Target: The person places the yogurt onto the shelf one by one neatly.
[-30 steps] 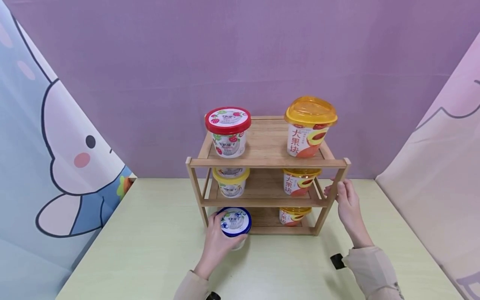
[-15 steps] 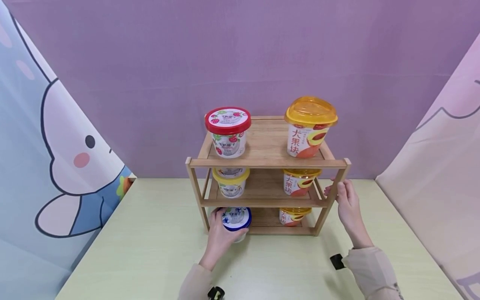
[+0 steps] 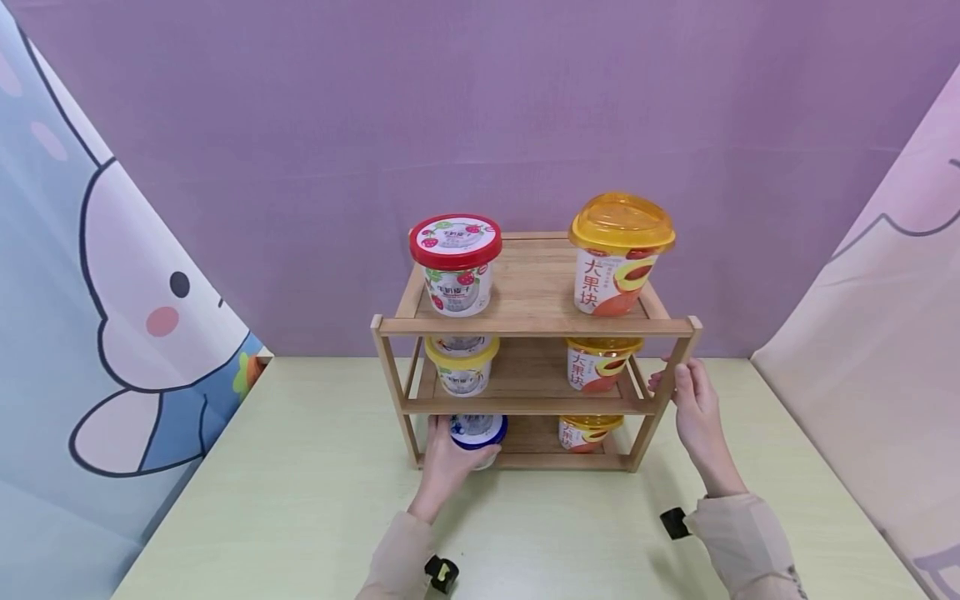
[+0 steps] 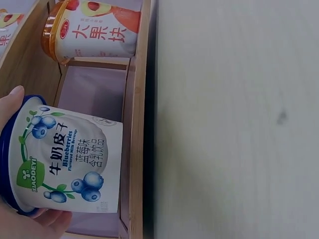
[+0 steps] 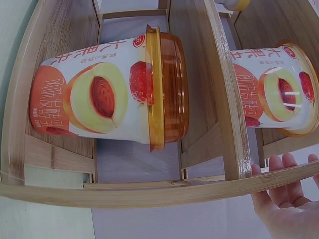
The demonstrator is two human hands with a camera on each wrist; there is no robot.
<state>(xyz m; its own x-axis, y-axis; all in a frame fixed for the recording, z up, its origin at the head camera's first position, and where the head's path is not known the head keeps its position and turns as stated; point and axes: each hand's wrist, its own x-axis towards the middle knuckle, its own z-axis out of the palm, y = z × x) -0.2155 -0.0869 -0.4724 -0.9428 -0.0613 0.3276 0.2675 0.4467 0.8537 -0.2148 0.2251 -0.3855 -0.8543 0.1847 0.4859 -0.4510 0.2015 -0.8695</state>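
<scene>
My left hand grips a white blueberry milk cup with a blue lid at the left of the bottom shelf. In the left wrist view the blueberry cup shows its printed front, with thumb and fingers around its lid end. The cup's base is just inside the shelf's front rail. At the rack's right side, my right hand holds the front post of the three-tier wooden rack. The right wrist view shows that hand's fingers behind the wood.
A red-lidded strawberry cup and an orange-lidded fruit cup stand on the top shelf. A yellow-lidded cup and another fruit cup share the middle shelf. One more fruit cup sits bottom right. The rack stands on a pale table.
My left hand has moved forward with the blueberry cup, from in front of the bottom shelf to inside it, beneath the middle shelf. The right hand and rack stay put.
</scene>
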